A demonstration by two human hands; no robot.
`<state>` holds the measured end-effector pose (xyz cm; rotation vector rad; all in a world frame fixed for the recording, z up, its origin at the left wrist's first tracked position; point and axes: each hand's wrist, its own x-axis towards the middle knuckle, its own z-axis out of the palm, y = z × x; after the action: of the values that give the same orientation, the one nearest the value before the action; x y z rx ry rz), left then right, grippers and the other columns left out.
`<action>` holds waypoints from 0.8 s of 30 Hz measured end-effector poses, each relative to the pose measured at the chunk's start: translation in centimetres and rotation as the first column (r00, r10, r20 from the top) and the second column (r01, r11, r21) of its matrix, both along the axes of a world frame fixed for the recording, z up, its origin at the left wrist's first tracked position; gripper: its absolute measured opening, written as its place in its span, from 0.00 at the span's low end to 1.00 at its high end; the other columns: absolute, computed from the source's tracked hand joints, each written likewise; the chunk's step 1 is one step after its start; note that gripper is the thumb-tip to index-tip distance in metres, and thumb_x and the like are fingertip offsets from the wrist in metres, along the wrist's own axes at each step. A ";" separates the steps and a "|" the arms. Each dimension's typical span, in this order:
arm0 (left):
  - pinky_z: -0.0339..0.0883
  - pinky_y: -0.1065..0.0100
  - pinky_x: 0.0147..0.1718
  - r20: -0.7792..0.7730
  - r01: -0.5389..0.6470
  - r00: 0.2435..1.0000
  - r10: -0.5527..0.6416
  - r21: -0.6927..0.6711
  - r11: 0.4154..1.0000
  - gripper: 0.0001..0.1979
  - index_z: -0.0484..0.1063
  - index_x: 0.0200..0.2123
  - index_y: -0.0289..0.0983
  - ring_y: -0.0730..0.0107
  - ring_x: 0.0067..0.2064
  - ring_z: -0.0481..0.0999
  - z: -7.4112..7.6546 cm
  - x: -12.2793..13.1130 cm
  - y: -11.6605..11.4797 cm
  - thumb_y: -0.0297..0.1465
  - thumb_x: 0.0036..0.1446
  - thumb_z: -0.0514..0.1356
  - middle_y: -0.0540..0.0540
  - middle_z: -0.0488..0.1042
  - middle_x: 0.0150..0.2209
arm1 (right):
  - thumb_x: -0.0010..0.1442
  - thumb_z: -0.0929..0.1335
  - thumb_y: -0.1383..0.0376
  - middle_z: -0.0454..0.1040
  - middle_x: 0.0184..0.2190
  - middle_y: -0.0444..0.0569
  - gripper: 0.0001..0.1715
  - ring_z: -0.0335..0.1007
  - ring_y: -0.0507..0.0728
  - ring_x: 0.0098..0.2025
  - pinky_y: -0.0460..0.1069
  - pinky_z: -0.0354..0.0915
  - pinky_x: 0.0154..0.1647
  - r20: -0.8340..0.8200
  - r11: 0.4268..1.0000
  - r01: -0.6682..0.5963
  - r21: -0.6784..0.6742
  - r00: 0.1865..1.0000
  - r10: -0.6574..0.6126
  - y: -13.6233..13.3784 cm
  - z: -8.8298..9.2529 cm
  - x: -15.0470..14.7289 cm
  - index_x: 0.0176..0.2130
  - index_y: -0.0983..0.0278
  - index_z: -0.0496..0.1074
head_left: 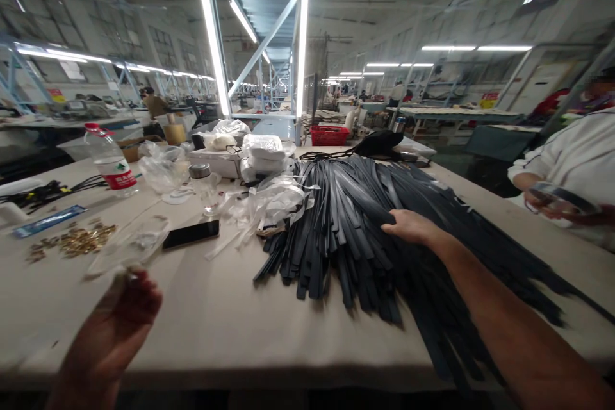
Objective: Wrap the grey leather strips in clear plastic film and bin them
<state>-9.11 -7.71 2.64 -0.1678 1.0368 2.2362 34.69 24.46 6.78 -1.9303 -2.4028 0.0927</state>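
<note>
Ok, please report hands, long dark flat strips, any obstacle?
Left hand curled, contents unclear. Right hand gripping dark strips. Crumpled white plastic film against them, possible snag.

The strips (336, 205) at the right fingers (394, 218) are a plain charcoal grey with a bluish cast, paler where light catches them. Left of those fingers, thin ribbons (273, 195) show translucent white; farther beyond, a basket (329, 135) is bright red. Beyond the left fingers (147, 287), the smartphone (191, 234) is black, the small metal fittings (89, 239) shiny gold and the slim packet (50, 221) blue. Past these, a clear bottle (103, 154) has a red cap (98, 130) and a red label (120, 177) with white lettering and a green mark. Beneath everything, the bench (202, 320) is plain beige.
</note>
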 end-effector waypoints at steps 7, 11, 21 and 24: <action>0.75 0.72 0.23 0.240 0.333 0.905 -0.353 0.119 0.935 0.24 0.77 0.30 0.36 0.72 0.23 0.78 -7.2 5.4 2.4 0.20 0.68 0.42 0.49 0.80 0.26 | 0.59 0.69 0.59 0.77 0.51 0.67 0.29 0.75 0.71 0.52 0.57 0.68 0.48 0.056 0.992 0.105 0.070 0.992 -0.109 -3.9 -3.1 6.3 0.56 0.72 0.71; 0.76 0.71 0.24 0.247 0.411 0.869 -0.430 0.128 0.903 0.22 0.78 0.31 0.35 0.71 0.25 0.79 -8.2 7.5 3.4 0.18 0.65 0.45 0.47 0.80 0.28 | 0.64 0.65 0.63 0.71 0.58 0.63 0.30 0.72 0.68 0.55 0.58 0.66 0.52 0.049 0.971 0.100 0.215 0.992 -0.113 -5.4 -4.8 6.5 0.63 0.68 0.64; 0.76 0.73 0.28 0.236 0.533 0.814 -0.531 0.062 0.844 0.09 0.76 0.38 0.34 0.74 0.27 0.79 -10.7 11.7 2.3 0.20 0.60 0.57 0.47 0.80 0.31 | 0.61 0.70 0.62 0.74 0.51 0.61 0.17 0.70 0.69 0.53 0.58 0.64 0.52 -0.102 0.959 0.109 0.260 0.991 -0.085 -5.0 -5.8 3.2 0.49 0.65 0.72; 0.76 0.73 0.29 0.219 0.557 0.800 -0.559 0.076 0.827 0.08 0.76 0.39 0.35 0.74 0.28 0.79 -10.8 12.4 2.0 0.19 0.58 0.60 0.48 0.80 0.32 | 0.56 0.73 0.62 0.78 0.42 0.59 0.12 0.74 0.69 0.48 0.57 0.66 0.48 -0.236 0.975 0.161 0.154 0.964 -0.122 -4.5 -5.6 2.8 0.40 0.64 0.72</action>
<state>3.31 -5.72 -8.18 -0.0987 0.8152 1.6349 37.52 19.99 1.16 -1.8936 -2.0514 0.0885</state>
